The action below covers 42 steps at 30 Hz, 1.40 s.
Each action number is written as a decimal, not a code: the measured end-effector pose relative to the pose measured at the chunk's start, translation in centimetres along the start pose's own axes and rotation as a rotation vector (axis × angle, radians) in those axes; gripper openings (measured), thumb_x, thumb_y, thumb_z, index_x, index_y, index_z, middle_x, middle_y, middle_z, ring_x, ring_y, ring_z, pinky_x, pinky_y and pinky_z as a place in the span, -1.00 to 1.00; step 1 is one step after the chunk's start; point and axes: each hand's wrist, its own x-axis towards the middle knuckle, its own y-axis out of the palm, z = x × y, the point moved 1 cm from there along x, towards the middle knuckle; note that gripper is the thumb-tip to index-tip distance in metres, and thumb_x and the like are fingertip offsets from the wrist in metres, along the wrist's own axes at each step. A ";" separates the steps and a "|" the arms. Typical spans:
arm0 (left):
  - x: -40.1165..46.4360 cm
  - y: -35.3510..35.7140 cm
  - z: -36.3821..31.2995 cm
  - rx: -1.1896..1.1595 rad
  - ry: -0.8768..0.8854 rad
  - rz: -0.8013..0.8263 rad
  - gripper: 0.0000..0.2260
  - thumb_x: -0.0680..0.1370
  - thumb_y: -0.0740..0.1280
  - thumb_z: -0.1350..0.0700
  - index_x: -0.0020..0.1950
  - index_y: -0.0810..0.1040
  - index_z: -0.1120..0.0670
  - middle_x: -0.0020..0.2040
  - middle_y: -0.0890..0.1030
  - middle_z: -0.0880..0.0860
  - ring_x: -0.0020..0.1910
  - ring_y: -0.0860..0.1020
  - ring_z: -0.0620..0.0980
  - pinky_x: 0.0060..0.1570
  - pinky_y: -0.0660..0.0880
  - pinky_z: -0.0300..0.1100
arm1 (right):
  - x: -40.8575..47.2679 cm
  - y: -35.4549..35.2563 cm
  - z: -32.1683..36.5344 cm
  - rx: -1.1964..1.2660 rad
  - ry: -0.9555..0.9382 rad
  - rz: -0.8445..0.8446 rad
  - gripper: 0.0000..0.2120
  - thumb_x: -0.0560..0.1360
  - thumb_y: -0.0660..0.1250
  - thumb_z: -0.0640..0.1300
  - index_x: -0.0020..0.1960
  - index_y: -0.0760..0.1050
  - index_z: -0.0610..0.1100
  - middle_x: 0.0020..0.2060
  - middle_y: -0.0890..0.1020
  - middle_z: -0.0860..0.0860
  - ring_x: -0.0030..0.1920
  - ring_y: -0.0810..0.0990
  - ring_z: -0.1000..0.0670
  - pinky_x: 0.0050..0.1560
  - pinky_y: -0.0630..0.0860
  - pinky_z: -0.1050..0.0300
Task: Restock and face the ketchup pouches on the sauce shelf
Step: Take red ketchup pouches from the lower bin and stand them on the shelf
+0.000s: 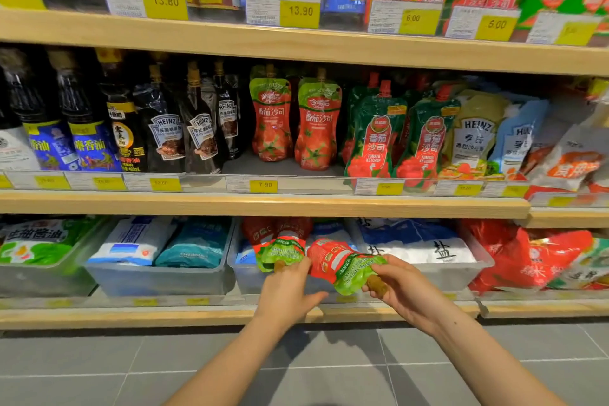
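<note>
Two soft, slippery ketchup pouches (342,265), likely floppy (best pinched at the stiffer spout end), lie down in a clear bin (474,269) on the bottom shelf, the right hand (400,290) closed on one spout, the left hand (286,290) half-curled touching the other, below a roomy middle-shelf gap (237,165).

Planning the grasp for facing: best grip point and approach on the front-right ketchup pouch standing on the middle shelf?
Grip that ketchup pouch at its narrowed waist, just under the green shoulder, fingers on the left and right edges. Come straight in from the shelf front: it stands upright, spout up, with a twin pouch close on its left and a green pouch close on its right, so side access looks tight.
</note>
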 end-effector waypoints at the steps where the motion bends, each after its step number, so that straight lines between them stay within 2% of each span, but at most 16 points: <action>1: 0.0 -0.1 -0.5 0.025 -0.006 -0.031 -0.51 0.37 0.30 -0.28 0.15 0.36 -0.02 0.06 0.58 -0.01 0.06 0.52 0.05 -0.19 0.43 -0.09 | -0.4 -0.2 0.3 -0.004 0.008 0.004 -0.90 0.53 0.11 -0.39 -0.09 0.39 -0.30 -0.43 0.64 -0.16 -0.48 0.61 -0.03 -0.52 0.52 0.26; 5: 0.8 -0.4 -2.2 0.057 0.099 -0.021 -0.29 0.35 0.34 -0.21 0.42 0.20 -0.01 0.35 0.33 0.03 0.31 0.31 0.05 0.07 0.45 -0.05 | -1.3 -0.8 1.4 0.026 0.071 0.002 -0.89 0.53 0.11 -0.39 -0.13 0.38 -0.32 -0.45 0.63 -0.20 -0.49 0.63 -0.05 -0.53 0.54 0.27; 7: 1.2 -0.2 -2.9 -0.123 0.156 0.075 -0.32 0.40 0.39 -0.06 0.45 0.19 -0.01 0.44 0.25 0.04 0.41 0.22 0.05 0.29 0.32 -0.08 | -1.6 -0.9 2.3 0.043 0.101 0.002 -0.88 0.54 0.13 -0.36 -0.11 0.42 -0.37 -0.44 0.64 -0.21 -0.47 0.65 -0.04 -0.51 0.55 0.28; 8: 1.4 -0.3 -3.1 -0.261 0.174 0.106 -0.37 0.41 0.39 0.03 0.43 0.24 0.01 0.43 0.29 0.05 0.40 0.26 0.04 0.32 0.28 -0.15 | -1.6 -0.9 2.6 0.046 0.110 0.015 -0.87 0.54 0.15 -0.34 -0.09 0.44 -0.39 -0.40 0.66 -0.22 -0.44 0.66 -0.04 -0.49 0.57 0.27; 10: 1.9 -0.9 -3.3 -0.507 0.196 0.125 -0.52 0.40 0.39 0.17 0.31 0.41 0.04 0.25 0.50 0.04 0.23 0.45 -0.04 0.16 0.33 -0.36 | -1.6 -1.1 3.3 -0.034 0.099 0.050 -0.83 0.53 0.22 -0.21 -0.04 0.49 -0.33 -0.25 0.69 -0.22 -0.34 0.68 -0.05 -0.39 0.61 0.22; 13: 2.4 -2.6 -2.9 -0.682 0.134 0.308 -0.71 0.42 0.44 0.15 0.12 0.52 -0.02 0.00 0.60 -0.06 0.03 0.56 -0.08 -0.05 0.40 -0.47 | -1.1 -2.0 4.5 -0.531 -0.083 -0.049 -0.64 0.37 0.32 0.17 -0.06 0.50 -0.12 -0.05 0.64 -0.11 -0.16 0.65 -0.02 -0.16 0.60 0.10; 14: 2.4 -3.2 -2.8 -0.711 0.117 0.403 -0.71 0.43 0.45 0.12 0.12 0.52 -0.02 0.02 0.60 -0.07 0.04 0.57 -0.09 -0.02 0.43 -0.43 | -0.9 -2.1 4.9 -0.693 -0.186 -0.110 -0.64 0.33 0.36 0.20 -0.06 0.49 -0.06 -0.01 0.61 -0.04 -0.07 0.62 0.02 -0.08 0.56 0.10; 16: 2.6 -4.0 -3.0 -0.716 0.117 0.548 -0.67 0.43 0.45 0.08 0.16 0.49 -0.05 0.09 0.60 -0.07 0.05 0.56 -0.17 0.04 0.46 -0.37 | -0.3 -1.5 5.2 -0.787 -0.341 -0.080 -0.70 0.31 0.44 0.10 0.00 0.49 0.07 0.02 0.60 0.11 0.02 0.58 0.10 0.00 0.50 0.19; 19: 2.4 -4.7 -3.6 -0.736 0.097 0.683 -0.69 0.44 0.45 0.05 0.10 0.45 -0.17 0.05 0.58 -0.15 -0.06 0.55 -0.36 -0.11 0.49 -0.47 | 0.9 0.4 4.6 -0.646 -0.349 0.047 -0.82 0.33 0.47 -0.01 -0.07 0.60 0.06 -0.17 0.71 0.11 -0.13 0.66 0.14 -0.25 0.51 0.37; 21: 2.1 -4.6 -3.6 -0.811 0.034 0.719 -0.72 0.44 0.44 0.05 0.08 0.47 -0.17 0.08 0.60 -0.13 0.00 0.57 -0.28 -0.11 0.54 -0.40 | 1.8 0.9 4.7 -0.590 -0.359 0.017 -0.93 0.39 0.43 -0.07 -0.12 0.63 -0.03 -0.28 0.72 0.08 -0.26 0.67 0.13 -0.39 0.47 0.38; 26: 1.0 -3.1 -3.2 -0.903 -0.006 0.491 -0.63 0.34 0.53 0.07 0.07 0.51 -0.14 0.08 0.63 -0.13 0.07 0.59 -0.17 0.13 0.51 -0.22 | 3.7 0.2 6.4 -0.384 -0.247 -0.067 -0.94 0.42 0.41 -0.14 -0.19 0.59 -0.13 -0.38 0.70 0.04 -0.37 0.65 0.10 -0.42 0.53 0.27; 32: 0.8 -2.9 -2.8 -0.946 -0.007 0.370 -0.58 0.33 0.54 0.20 0.10 0.50 -0.05 0.09 0.63 -0.01 0.08 0.60 -0.08 0.13 0.53 -0.15 | 4.6 1.6 8.5 -0.385 0.031 0.023 -0.79 0.39 0.42 -0.15 -0.02 0.55 -0.23 -0.15 0.65 -0.12 -0.17 0.60 -0.04 -0.10 0.53 0.07; 35: 0.7 -2.8 -2.3 -0.968 -0.045 0.286 -0.58 0.34 0.53 0.23 0.14 0.51 0.07 0.10 0.63 0.06 0.08 0.60 -0.01 0.15 0.52 -0.07 | 3.9 2.4 7.1 -0.322 -0.133 -0.045 -0.86 0.40 0.41 -0.12 -0.06 0.53 -0.12 -0.14 0.65 -0.03 -0.16 0.61 0.00 -0.25 0.51 0.21; 37: 0.7 -2.9 -2.2 -0.932 -0.081 0.154 -0.59 0.31 0.54 0.19 0.09 0.51 0.00 0.03 0.64 -0.01 0.03 0.61 -0.06 0.12 0.53 -0.12 | 3.1 3.6 4.2 -0.401 -0.304 -0.148 -0.63 0.31 0.50 -0.08 0.06 0.47 -0.05 -0.08 0.64 0.05 -0.10 0.63 0.06 -0.25 0.52 0.28; 39: 0.9 -3.7 -2.2 -0.894 -0.048 0.030 -0.59 0.27 0.53 0.15 0.01 0.50 -0.14 -0.05 0.63 -0.12 -0.03 0.60 -0.14 0.02 0.52 -0.28 | 2.2 5.3 1.1 -0.592 -0.385 -0.274 -0.41 0.18 0.58 -0.03 0.10 0.37 -0.04 -0.09 0.61 0.09 -0.11 0.60 0.07 -0.19 0.50 0.19; 42: 1.0 -5.6 -1.3 -0.824 0.058 -0.032 -0.59 0.24 0.47 0.07 -0.01 0.47 -0.26 -0.14 0.63 -0.20 -0.12 0.58 -0.30 -0.15 0.44 -0.46 | 2.4 7.6 -0.5 -0.772 -0.466 -0.466 -0.34 0.19 0.55 0.02 0.13 0.25 -0.06 -0.13 0.55 0.05 -0.14 0.56 -0.05 -0.24 0.38 0.14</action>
